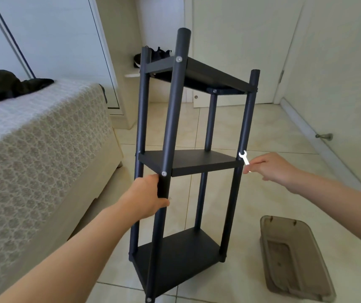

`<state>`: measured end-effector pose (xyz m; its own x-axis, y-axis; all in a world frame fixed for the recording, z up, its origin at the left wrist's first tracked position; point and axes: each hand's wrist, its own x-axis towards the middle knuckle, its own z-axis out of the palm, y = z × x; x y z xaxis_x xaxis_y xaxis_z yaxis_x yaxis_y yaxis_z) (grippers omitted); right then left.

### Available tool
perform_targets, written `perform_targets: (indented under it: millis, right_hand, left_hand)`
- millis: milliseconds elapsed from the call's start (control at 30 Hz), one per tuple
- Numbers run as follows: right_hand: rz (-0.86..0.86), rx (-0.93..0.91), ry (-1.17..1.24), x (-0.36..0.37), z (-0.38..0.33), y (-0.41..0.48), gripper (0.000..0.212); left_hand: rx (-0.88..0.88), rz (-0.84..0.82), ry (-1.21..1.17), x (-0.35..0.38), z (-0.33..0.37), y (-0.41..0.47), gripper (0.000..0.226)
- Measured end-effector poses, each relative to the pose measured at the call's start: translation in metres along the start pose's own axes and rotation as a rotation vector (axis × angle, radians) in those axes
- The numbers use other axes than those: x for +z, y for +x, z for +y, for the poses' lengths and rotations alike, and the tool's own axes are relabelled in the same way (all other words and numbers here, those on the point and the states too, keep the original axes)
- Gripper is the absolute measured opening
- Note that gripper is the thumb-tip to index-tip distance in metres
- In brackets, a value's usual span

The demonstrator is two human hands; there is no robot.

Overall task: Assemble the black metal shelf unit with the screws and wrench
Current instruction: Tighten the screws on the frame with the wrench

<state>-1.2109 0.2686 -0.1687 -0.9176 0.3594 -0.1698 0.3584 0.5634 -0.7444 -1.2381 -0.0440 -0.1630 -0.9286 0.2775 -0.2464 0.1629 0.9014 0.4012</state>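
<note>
The glossy cream tiled floor [284,132] with thin grey grout lines carries the black metal three-tier shelf unit [188,162], which stands on its round post feet near the middle of the room. Just to its right, apart from it, a translucent brown rectangular plastic tub [295,259] lies on the tiles. On the left stands a cream bed with a patterned white cover [33,149], with a crumpled dark cloth [4,84] lying on top

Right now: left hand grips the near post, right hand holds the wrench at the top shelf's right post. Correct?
Wrong shelf: in the head view the right hand holds the wrench at the right post by the middle shelf, not the top. Left hand grips the near post.
</note>
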Motion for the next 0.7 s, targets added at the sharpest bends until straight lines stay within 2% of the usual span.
perform_targets:
  millis: [100, 200, 300, 500, 700]
  right_hand:
    - [0.047, 0.056, 0.022, 0.0, -0.001, 0.013, 0.012]
    - [0.11, 0.099, 0.105, -0.002, -0.004, 0.022, 0.011]
    - [0.117, 0.1, 0.184, -0.001, -0.009, 0.026, 0.022]
    - [0.093, 0.077, 0.288, 0.005, -0.015, 0.026, 0.013]
    - [0.082, 0.063, 0.263, 0.005, -0.016, 0.019, 0.007]
  left_hand:
    - [-0.005, -0.016, 0.071, 0.001, -0.005, -0.003, 0.049]
    - [-0.017, -0.035, 0.113, 0.0, -0.011, -0.005, 0.032]
    - [-0.031, -0.031, 0.139, -0.002, -0.017, -0.007, 0.039]
    - [-0.025, -0.024, 0.145, -0.002, -0.023, -0.007, 0.041]
    - [-0.04, -0.008, 0.127, -0.003, -0.025, -0.002, 0.033]
